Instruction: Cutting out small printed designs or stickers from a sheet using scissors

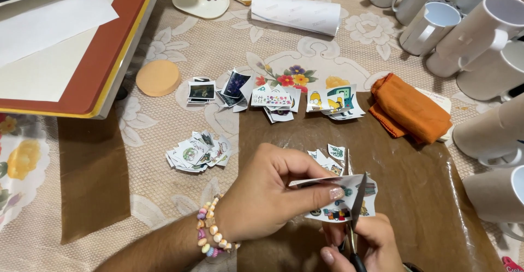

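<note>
The left hand [267, 193], with a bead bracelet [210, 231] at its wrist, pinches a printed sheet of small coloured pictures [335, 198] between thumb and fingers, holding it just above the table's near edge. The right hand [363, 244] grips a pair of scissors [356, 217] from below, its fingers closed through the handles; the blades point up and stand partly open across the sheet's right part. Both hands hover over a brown, shiny sheet [415, 163] spread on the lace tablecloth [164, 124].

Just behind the held sheet lie a few cut picture pieces [333, 157]. Further left sits a loose pile of cut-outs [199, 152], and towards the middle of the table a row of small stacks [273, 94] runs from left to right. An orange folded cloth [409, 108] lies right of that row. White mugs [469, 32] crowd the far right corner and the right edge. A round orange sponge [158, 77] rests near a flat press [71, 43] at the far left corner, and a white paper roll [297, 13] lies along the far edge.
</note>
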